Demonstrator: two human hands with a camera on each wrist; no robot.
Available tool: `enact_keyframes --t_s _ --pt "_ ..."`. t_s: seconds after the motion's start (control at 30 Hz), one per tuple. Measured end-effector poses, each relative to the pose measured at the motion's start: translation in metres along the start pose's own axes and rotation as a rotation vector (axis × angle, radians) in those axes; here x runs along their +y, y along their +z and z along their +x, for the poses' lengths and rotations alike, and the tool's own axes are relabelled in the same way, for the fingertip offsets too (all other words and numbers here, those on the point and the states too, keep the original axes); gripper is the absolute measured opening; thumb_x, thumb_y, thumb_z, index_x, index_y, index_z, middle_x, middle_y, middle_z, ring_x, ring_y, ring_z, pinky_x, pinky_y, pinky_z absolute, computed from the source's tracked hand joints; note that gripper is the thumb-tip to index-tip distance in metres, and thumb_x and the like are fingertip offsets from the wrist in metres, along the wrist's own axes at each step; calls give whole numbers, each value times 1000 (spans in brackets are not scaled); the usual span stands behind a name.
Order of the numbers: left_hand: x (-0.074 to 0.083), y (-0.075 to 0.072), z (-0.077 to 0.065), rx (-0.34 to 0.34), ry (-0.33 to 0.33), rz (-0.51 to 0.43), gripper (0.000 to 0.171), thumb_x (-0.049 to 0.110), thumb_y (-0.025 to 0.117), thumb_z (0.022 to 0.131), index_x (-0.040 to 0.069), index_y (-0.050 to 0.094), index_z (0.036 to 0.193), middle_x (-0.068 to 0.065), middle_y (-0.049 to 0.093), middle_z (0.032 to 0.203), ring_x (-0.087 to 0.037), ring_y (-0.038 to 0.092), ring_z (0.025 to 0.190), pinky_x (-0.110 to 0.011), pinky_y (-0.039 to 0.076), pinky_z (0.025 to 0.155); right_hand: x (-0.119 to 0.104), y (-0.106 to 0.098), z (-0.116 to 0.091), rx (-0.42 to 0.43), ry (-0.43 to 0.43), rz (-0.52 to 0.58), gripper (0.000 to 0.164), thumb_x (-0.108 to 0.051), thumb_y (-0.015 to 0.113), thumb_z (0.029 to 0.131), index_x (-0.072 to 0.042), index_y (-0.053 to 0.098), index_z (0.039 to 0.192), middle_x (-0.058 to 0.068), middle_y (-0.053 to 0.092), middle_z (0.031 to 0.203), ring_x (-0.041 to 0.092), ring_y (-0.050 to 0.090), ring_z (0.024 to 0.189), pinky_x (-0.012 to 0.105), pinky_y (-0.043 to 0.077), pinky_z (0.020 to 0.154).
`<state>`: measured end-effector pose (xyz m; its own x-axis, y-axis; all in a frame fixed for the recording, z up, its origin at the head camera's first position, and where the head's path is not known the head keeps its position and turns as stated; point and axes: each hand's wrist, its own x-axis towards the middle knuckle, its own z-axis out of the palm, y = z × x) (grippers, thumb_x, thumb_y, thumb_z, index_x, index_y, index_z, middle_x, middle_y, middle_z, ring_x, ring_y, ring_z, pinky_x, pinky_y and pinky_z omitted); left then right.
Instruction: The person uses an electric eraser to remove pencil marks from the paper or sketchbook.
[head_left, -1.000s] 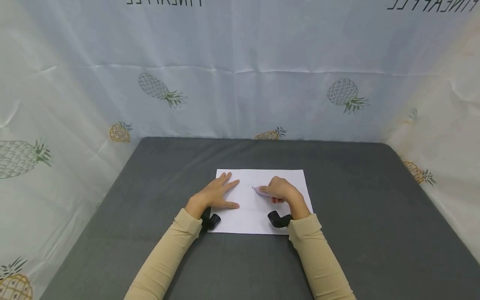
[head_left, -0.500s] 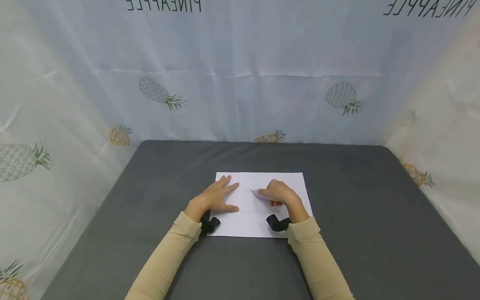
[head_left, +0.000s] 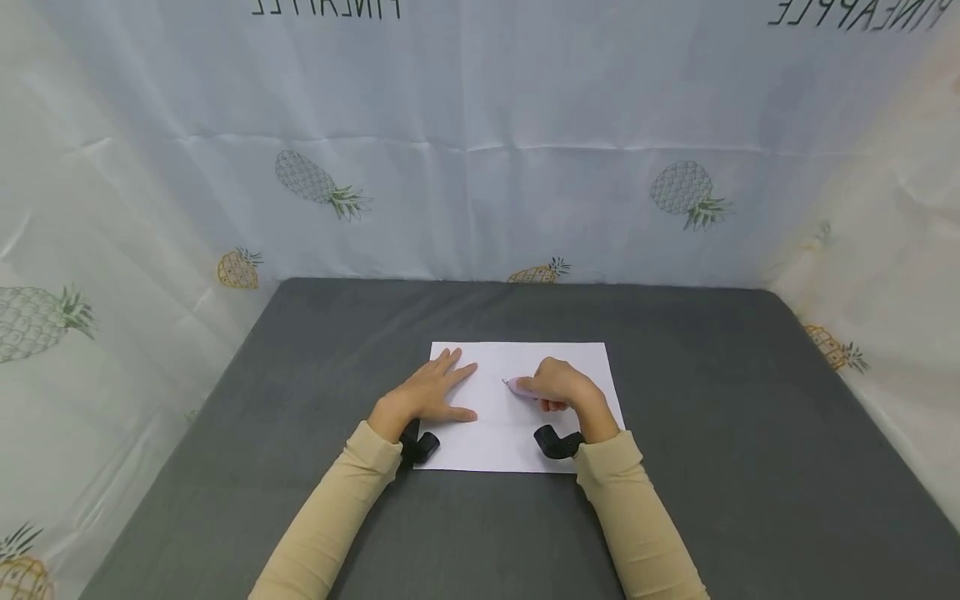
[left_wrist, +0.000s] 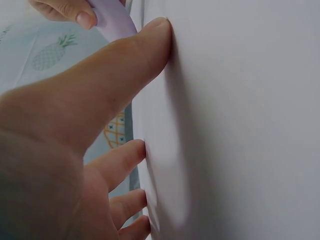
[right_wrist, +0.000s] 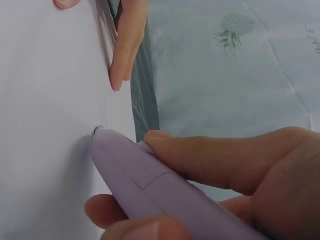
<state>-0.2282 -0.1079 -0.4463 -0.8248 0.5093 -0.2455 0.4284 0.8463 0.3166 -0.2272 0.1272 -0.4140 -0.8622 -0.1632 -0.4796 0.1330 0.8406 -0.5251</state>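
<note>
A sheet of white paper point(head_left: 495, 446) lies on the dark grey table. My left hand point(head_left: 429, 390) rests on its left side with the fingers spread; in the left wrist view the thumb point(left_wrist: 125, 62) and fingertips touch the paper. My right hand point(head_left: 567, 385) grips a light purple, pen-shaped tool point(right_wrist: 150, 182) with a rounded body and a small dark-and-pale tip. In the right wrist view its tip point(right_wrist: 97, 129) is at the paper's surface, beside faint thin lines. The right thumb point(right_wrist: 200, 157) lies along a small raised part of the tool.
The grey tabletop point(head_left: 735, 467) extends around the paper. Behind it and at both sides hangs a pale curtain point(head_left: 480, 192) printed with pineapples. Black wrist-worn devices point(head_left: 557, 443) sit under both wrists, overlapping the paper's lower part in the head view.
The right hand with the purple tool has shifted very slightly toward the left and nearer me on the paper. The left hand stays in place. The head view tilts a little.
</note>
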Motion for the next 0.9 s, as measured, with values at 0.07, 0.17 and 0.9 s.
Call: enact_keyframes --t_s 0.07,0.17,0.9 --pt "0 -2 1 4 1 -1 83 51 65 86 17 28 153 -16 10 164 -37 6 153 -54 16 123 -1 -1 1 11 2 -3 43 -36 58 94 -4 60 65 0 48 47 11 38 41 21 33 43" --pt "0 -5 2 4 -3 0 84 51 65 86 17 28 153 -16 9 164 -37 6 153 -54 16 123 -4 -2 3 29 -1 -7 44 -38 58 94 -2 63 68 0 48 46 11 38 40 22 32 43" --pt "2 -2 0 -11 -11 -3 83 52 64 87 17 28 153 -16 10 164 -37 7 153 -54 17 123 -7 11 9 87 -25 -18 46 -38 55 95 -2 65 68 0 50 45 11 39 40 22 32 42"
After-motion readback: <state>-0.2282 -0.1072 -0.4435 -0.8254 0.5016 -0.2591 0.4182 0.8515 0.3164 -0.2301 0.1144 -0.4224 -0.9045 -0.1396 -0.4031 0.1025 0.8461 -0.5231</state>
